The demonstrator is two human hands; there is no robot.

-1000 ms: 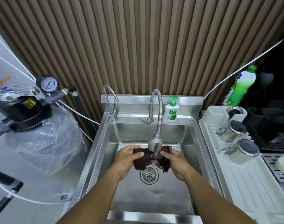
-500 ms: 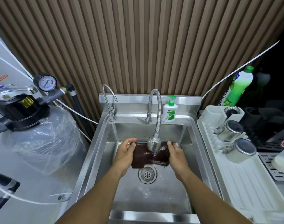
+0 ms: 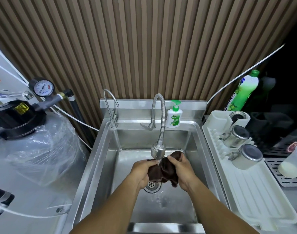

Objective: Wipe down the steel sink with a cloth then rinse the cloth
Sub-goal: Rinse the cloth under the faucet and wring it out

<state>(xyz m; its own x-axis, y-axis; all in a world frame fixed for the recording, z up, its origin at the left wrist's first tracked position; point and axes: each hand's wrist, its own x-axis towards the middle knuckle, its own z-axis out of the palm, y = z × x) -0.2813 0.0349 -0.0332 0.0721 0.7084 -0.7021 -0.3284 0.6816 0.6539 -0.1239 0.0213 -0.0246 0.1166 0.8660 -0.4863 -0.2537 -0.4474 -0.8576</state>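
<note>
- Dark brown cloth [image 3: 163, 171] is bunched up between both hands, right under the tap head [image 3: 158, 151] and just above the drain [image 3: 152, 185] of the steel sink [image 3: 161, 208].
- Left hand [image 3: 142, 172] has its fingers curled round the left end of the cloth. Right hand [image 3: 183, 169] grips the right end, with a corner poking up past the thumb.
- A bit of water shows coming off the tap head onto the cloth, so I'd say this is the rinse part.
- To do it well imo: hold the wad under the stream, squeeze and loosen it, and turn it so the folded-in bits get wet too.
- Stay low over the drain so the splash lands in the sink, not on the drying rack [image 3: 255, 200] just to the right.
- Then wring it hard over the drain.
</note>
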